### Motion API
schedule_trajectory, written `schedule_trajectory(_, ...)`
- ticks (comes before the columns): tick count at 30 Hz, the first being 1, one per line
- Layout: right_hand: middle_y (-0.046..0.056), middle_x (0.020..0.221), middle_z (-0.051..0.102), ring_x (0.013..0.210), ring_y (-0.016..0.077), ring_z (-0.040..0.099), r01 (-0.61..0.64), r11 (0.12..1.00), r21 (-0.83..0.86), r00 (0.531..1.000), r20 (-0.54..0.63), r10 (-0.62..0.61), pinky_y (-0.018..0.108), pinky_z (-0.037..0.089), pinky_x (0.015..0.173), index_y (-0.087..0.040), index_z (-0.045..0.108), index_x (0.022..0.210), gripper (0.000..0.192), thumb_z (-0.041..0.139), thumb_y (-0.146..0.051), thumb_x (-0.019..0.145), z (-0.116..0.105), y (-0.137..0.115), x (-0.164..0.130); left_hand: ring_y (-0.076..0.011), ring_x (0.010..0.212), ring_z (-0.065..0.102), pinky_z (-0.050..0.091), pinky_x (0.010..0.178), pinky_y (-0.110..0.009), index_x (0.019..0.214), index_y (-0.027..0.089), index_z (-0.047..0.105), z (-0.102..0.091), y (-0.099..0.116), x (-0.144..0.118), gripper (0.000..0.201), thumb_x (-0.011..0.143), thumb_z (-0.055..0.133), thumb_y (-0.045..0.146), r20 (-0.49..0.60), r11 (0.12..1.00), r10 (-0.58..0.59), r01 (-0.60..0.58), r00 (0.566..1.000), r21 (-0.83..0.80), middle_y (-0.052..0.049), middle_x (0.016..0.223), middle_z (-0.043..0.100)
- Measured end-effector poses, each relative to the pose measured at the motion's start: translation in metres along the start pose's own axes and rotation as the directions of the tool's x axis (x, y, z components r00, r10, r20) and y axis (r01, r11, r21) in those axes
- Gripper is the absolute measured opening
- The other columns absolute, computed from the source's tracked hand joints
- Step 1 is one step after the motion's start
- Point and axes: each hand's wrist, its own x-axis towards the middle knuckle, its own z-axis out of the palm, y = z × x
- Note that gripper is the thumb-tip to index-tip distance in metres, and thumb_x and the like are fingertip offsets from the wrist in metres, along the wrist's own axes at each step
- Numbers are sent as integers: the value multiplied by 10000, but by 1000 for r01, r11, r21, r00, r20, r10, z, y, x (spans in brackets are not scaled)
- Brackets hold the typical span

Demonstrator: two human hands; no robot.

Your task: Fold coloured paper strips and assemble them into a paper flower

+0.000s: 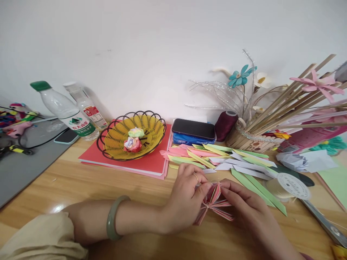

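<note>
Head view: both hands [214,202] pinch the folded paper bundle [214,206] low over the table [81,180].

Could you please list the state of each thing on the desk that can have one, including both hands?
Left hand: grip closed on the folded paper bundle.
Right hand: grip closed on the same bundle.
Folded paper bundle: pleated, tied at its middle, fanned out.
Green-capped bottle: capped, leaning.
Wire basket: upright, holding two paper flowers.
Phone: screen dark, lying flat.
Paper strips: folded, loosely piled.
</note>
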Motion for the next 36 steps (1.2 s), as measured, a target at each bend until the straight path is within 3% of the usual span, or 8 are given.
schedule_trajectory(5, -7, 647, 573, 638, 154, 543, -147, 976, 163, 988, 78, 136, 254, 420, 607, -190, 593, 700, 245, 556, -431, 734, -2, 9, 2, -155, 919, 410, 370, 830, -300, 661, 174, 488, 1, 2, -2, 198, 847, 421, 179, 26, 1000, -6, 6, 1000, -1, -19, 853, 493)
schedule_trajectory(9, -1, 663, 582, 647, 148, 538, -180, 948, 261, 980, 126, 152, 265, 413, 643, -176, 590, 691, 228, 577, -402, 720, -3, 17, 4, -151, 911, 402, 365, 825, -292, 658, 171, 476, 0, 3, -3, 220, 864, 397, 186, 47, 1000, 22, -23, 999, 16, -18, 841, 486)
schedule_trajectory(19, 3, 684, 569, 693, 164, 526, -93, 988, 125, 985, 156, 73, 284, 392, 668, -179, 571, 681, 275, 512, -430, 775, -5, 5, -1, -156, 916, 383, 355, 821, -304, 673, 168, 461, 0, 3, -3, 208, 864, 378, 170, 69, 995, 88, -92, 994, 48, -29, 858, 468)
schedule_trajectory(24, 8, 730, 570, 732, 162, 537, -173, 945, 278, 966, 235, 108, 312, 389, 720, -175, 591, 756, 244, 538, -412, 780, -4, 10, -2, -156, 870, 380, 355, 802, -310, 652, 169, 429, 0, 2, -3, 267, 893, 324, 219, 54, 993, 115, -117, 992, 24, -30, 801, 455)
schedule_trajectory(31, -29, 602, 483, 573, 92, 426, -235, 900, 366, 952, 272, 139, 226, 339, 572, -159, 549, 607, 292, 609, -419, 728, -3, 2, -3, -168, 864, 376, 354, 780, -333, 680, 174, 418, 2, 1, -5, 271, 901, 272, 230, 72, 984, 164, -168, 984, 56, -48, 829, 460)
schedule_trajectory(36, -17, 648, 514, 611, 94, 454, -336, 811, 478, 927, 321, 194, 210, 359, 578, -163, 582, 651, 198, 607, -338, 741, 0, -6, -9, -166, 853, 371, 354, 781, -332, 676, 175, 395, 1, 0, -5, 284, 907, 256, 262, 83, 979, 187, -193, 979, 69, -45, 816, 448)
